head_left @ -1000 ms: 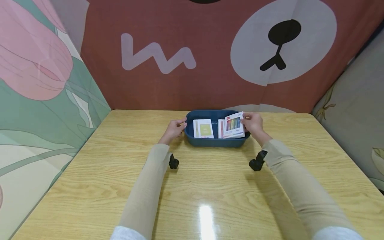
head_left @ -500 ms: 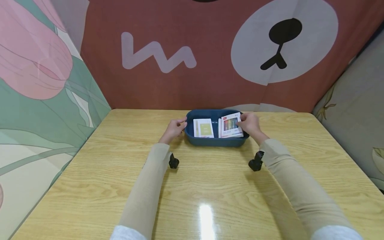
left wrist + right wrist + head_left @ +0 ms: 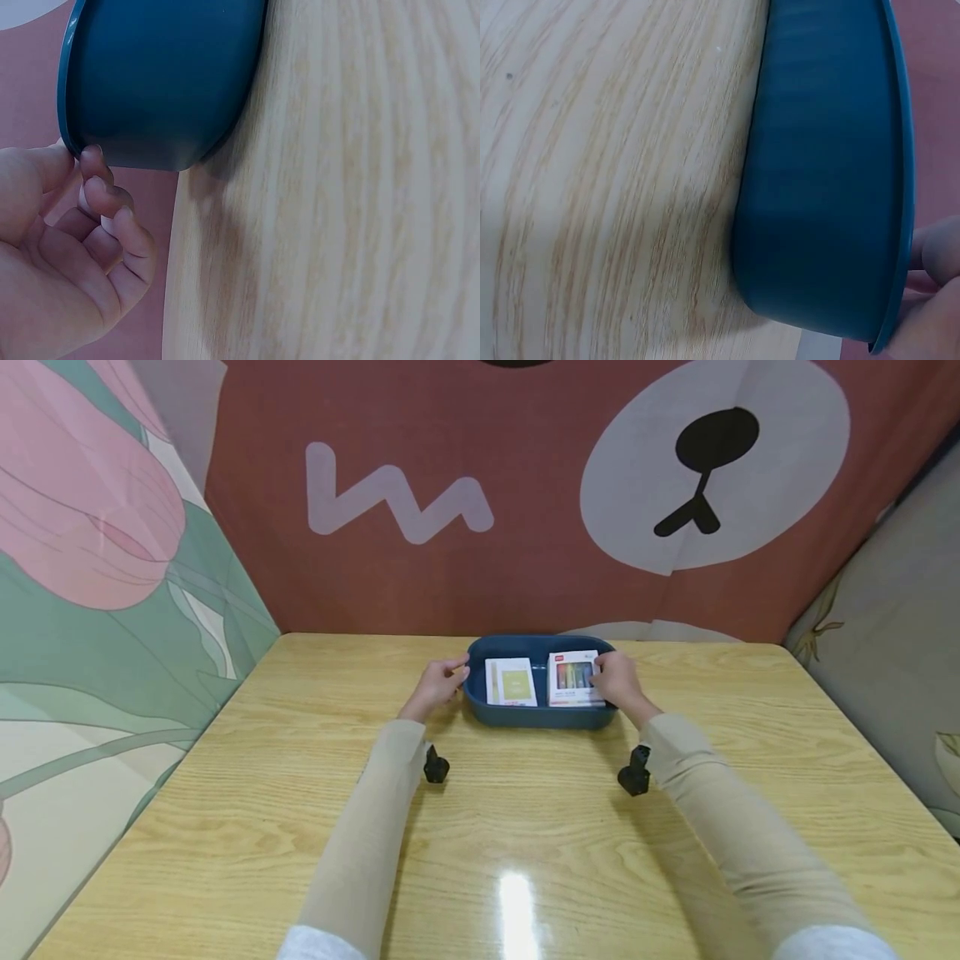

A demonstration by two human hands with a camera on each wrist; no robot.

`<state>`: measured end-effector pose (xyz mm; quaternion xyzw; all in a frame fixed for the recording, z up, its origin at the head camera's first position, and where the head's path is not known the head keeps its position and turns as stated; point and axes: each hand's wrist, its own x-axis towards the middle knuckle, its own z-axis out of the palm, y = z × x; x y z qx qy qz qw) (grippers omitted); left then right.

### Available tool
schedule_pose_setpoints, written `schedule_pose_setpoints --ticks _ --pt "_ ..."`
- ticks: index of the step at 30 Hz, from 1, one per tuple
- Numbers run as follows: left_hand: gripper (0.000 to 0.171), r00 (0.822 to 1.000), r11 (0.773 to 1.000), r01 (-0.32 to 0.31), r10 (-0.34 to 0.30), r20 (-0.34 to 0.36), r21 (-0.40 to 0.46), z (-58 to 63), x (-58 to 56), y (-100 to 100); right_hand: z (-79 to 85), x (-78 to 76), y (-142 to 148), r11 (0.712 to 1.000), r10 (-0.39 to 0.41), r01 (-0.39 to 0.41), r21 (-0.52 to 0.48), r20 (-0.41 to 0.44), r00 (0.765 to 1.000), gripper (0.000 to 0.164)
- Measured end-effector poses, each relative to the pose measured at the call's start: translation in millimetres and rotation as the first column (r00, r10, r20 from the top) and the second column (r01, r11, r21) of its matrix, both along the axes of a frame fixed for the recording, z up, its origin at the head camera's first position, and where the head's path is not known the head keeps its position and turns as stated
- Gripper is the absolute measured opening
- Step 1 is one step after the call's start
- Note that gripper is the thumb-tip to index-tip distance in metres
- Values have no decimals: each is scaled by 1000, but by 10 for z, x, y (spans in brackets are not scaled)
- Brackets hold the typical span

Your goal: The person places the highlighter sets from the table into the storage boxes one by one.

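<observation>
A dark blue plastic basin (image 3: 543, 718) sits on the wooden table, its end and rim large in both wrist views. My left hand (image 3: 437, 683) pinches its left rim between thumb and fingertips; in the left wrist view that hand (image 3: 82, 232) has its other fingers loosely curled. Inside the basin on the right lies a white box (image 3: 576, 693) with a picture of coloured sticks. My right hand (image 3: 621, 681) reaches over the right rim and holds this box by its right edge. On the left inside lies a white box with a yellow-green panel (image 3: 516, 683).
Light wood table (image 3: 480, 810) spreads in front of the basin. Behind stands a reddish-brown backdrop (image 3: 450, 585) with a cartoon face, close to the basin's far side. Patterned cloth walls (image 3: 82, 652) flank the table. A small black camera hangs at each wrist.
My right hand has moved left and slightly down, bringing the box with the coloured sticks from tilted to lying straight in the basin's right part. The left hand has stayed on the rim.
</observation>
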<state>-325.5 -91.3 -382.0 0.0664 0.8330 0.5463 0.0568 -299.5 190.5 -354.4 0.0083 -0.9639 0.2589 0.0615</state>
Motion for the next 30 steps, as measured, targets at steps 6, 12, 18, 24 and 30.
schedule_pose_setpoints --ticks 6,12,18,24,30 --pt "37 1000 1000 3 -3 -1 8 -3 -3 -2 -16 -8 -17 1000 -17 17 23 35 999 26" --pt "37 1000 1000 -1 1 -1 8 -15 -7 -1 -63 -5 -22 998 -8 8 69 -2 1000 15" --pt "36 1000 1000 0 0 -5 12 -25 -10 5 -98 -6 -11 993 36 -32 117 -33 999 17" --pt "36 1000 1000 2 -2 3 20 -38 -14 4 -80 7 -23 986 50 -49 161 -2 999 12" --pt "36 1000 1000 -4 4 1 5 -44 0 16 -59 39 -36 986 62 -60 157 -5 998 12"
